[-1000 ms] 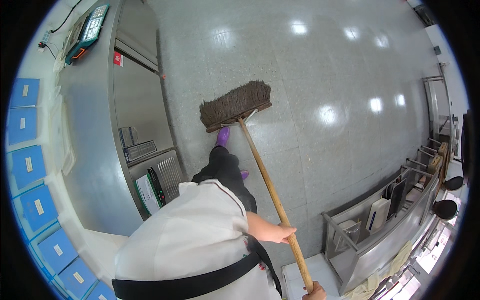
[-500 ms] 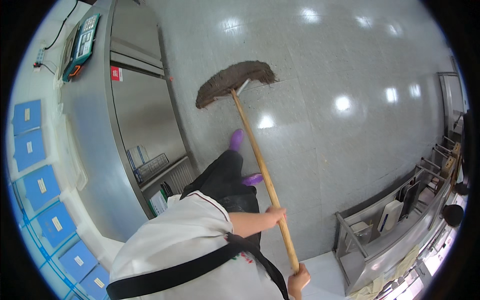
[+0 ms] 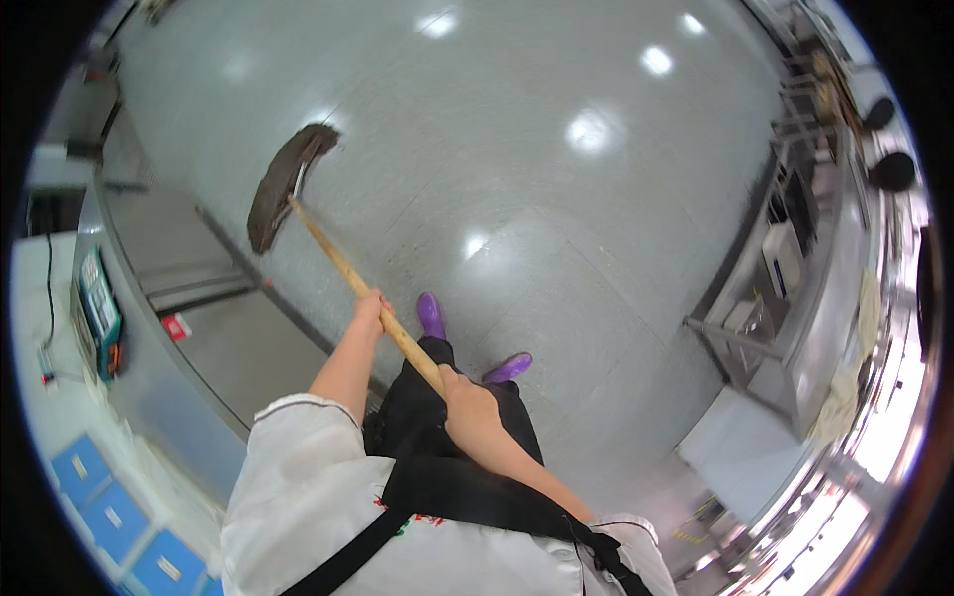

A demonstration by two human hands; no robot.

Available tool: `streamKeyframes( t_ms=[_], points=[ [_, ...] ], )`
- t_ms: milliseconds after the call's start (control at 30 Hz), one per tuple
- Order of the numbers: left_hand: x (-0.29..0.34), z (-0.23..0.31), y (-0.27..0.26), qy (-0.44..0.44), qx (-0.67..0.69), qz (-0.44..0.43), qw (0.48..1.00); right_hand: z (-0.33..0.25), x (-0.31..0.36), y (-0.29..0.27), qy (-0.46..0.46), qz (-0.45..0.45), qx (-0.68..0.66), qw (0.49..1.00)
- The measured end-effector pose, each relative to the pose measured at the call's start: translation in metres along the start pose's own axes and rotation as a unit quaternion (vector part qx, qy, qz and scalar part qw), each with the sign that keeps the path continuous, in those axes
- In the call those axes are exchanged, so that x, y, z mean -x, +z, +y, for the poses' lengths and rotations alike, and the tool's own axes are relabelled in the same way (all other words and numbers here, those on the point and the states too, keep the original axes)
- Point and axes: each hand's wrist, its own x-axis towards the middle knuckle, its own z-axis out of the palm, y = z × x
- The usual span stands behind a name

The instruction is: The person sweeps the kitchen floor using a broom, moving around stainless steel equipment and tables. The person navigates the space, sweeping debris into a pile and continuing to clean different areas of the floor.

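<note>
A floor mop with a wide, dark brown head (image 3: 290,189) rests on the grey floor ahead and to my left. Its pale wooden handle (image 3: 343,266) slants back toward my body. My left hand (image 3: 373,308) is wrapped round the handle's middle, arm stretched forward. Lower down, close to my waist, my right hand (image 3: 467,402) grips the handle near its end, which is hidden by the hand and the dark clothing. My purple shoes (image 3: 430,315) stand on the floor just right of the handle.
A steel counter with doors (image 3: 234,338) runs along the left, a green-edged scale (image 3: 99,308) and blue boxes (image 3: 117,519) on top. To the right stands a steel rack (image 3: 795,328) with a white container (image 3: 782,258) on its shelf. Light reflects off the floor.
The mop head has swung left toward the counter, and the handle now slants left. My right hand has come in from the far right to my waist. The view has turned and shifted forward.
</note>
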Motion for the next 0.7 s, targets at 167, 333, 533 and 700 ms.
streamKeyframes(
  t_ms=[167, 333, 533, 700],
  points=[
    [0.067, -0.078, 0.079, -0.079, 0.045, -0.065, 0.994, 0.089, 0.098, -0.069, -0.014, 0.131, -0.06, 0.99],
    [0.168, -0.208, 0.139, -0.138, 0.092, -0.12, 0.979, 0.185, 0.253, -0.162, 0.018, 0.156, -0.027, 0.987],
    [0.308, -0.281, 0.182, -0.288, 0.09, -0.176, 0.937, 0.238, 0.374, -0.182, -0.066, 0.331, -0.494, 0.801],
    [0.357, -0.278, 0.195, -0.334, 0.042, -0.258, 0.905, 0.239, 0.348, -0.168, -0.294, 0.279, -0.631, 0.662]
  ],
)
